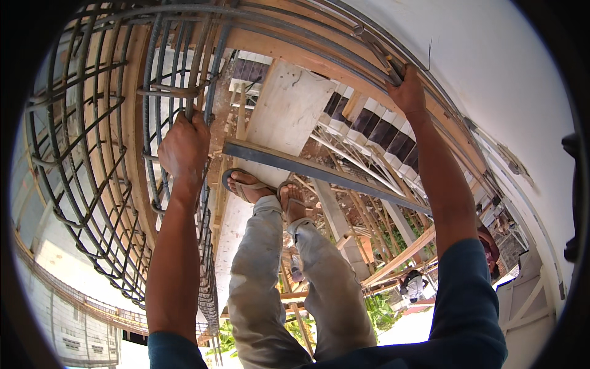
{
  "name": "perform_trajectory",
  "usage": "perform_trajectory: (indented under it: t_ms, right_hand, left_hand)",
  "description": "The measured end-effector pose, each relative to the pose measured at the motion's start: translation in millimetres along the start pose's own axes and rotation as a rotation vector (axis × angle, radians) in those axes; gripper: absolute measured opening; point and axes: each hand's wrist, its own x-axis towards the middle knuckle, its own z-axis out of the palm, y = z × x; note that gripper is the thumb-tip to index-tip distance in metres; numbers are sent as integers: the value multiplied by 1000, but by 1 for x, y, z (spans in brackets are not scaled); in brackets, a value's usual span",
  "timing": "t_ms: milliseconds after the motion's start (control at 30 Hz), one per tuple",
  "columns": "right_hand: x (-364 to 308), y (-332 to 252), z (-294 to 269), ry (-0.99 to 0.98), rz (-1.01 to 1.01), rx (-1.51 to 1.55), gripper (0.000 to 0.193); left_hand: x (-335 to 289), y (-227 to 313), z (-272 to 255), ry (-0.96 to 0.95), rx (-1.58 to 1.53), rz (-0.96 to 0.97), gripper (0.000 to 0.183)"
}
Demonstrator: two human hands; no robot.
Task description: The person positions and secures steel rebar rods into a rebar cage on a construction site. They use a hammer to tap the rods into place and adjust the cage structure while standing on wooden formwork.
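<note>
My left hand [183,146] is closed around an upright rebar [198,67] at the edge of a reinforcement cage. Just above that fist, a stirrup [172,91] crosses several bars. Up at the far right, my right hand [407,93] grips the handles of a pair of pincers [375,47]. Their metal head points away to the upper left, over long horizontal rebars [307,44] that run along a wooden formwork board [276,46]. The fingers of my right hand are partly hidden by its back and wrist.
My sandalled feet [249,184] stand high up on a pale board [292,104]. A dark-faced beam [319,172] crosses in front of them. Through gaps show timber props, debris and a person [413,286] far below. A white wall [491,67] curves along the right.
</note>
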Motion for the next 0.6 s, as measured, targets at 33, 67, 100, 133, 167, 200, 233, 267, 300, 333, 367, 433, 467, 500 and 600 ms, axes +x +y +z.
perform_trajectory:
  t_ms: [33, 67, 100, 133, 167, 200, 233, 267, 300, 333, 367, 433, 467, 500, 600]
  right_hand:
    - [-1, -2, 1, -2, 56, 37, 54]
    - [-1, -4, -1, 5, 30, 35, 54]
    - [-2, -7, -2, 20, 29, 24, 55]
    - [-4, -11, -4, 15, 51, 18, 55]
    - [-4, -15, -8, 14, 70, -9, 56]
    - [-7, -20, -12, 102, 9, -63, 55]
    - [-12, -24, -17, 142, -15, -114, 54]
    - [-21, -29, -22, 180, -14, -167, 54]
    - [-32, -35, -25, 330, -88, -230, 53]
    - [-48, -42, -26, 274, 0, -161, 52]
    - [-69, -51, -26, 219, 111, -77, 52]
    - [-121, -70, -20, 112, 250, 131, 52]
    - [-151, -82, -15, 103, 220, 274, 52]
    - [-179, -98, -7, -7, 312, 386, 52]
    - [-234, -167, 14, -269, 483, 624, 50]
  left_hand:
    - [1, -1, 1, 15, 2, 13, 40]
    - [2, -1, 2, 16, -3, 8, 40]
    - [3, -2, 3, 15, -4, 6, 40]
    - [3, -2, 4, 11, -4, 4, 40]
    - [3, -3, 4, 7, -4, 27, 42]
    - [3, -2, 5, 23, -6, 16, 43]
    - [3, -3, 4, 21, -4, 18, 44]
    - [2, -2, 4, 13, 7, 20, 45]
    - [2, -2, 3, 18, 12, 15, 47]
    - [1, -1, 2, 27, 6, 23, 47]
    - [0, -1, 2, 42, -1, 41, 47]
    - [-1, -1, 2, 53, 5, 43, 49]
    - [-1, -2, 3, 41, 1, 35, 53]
    - [-2, -4, 4, 43, -28, 49, 56]
    - [-5, -13, 8, 52, -126, 141, 64]
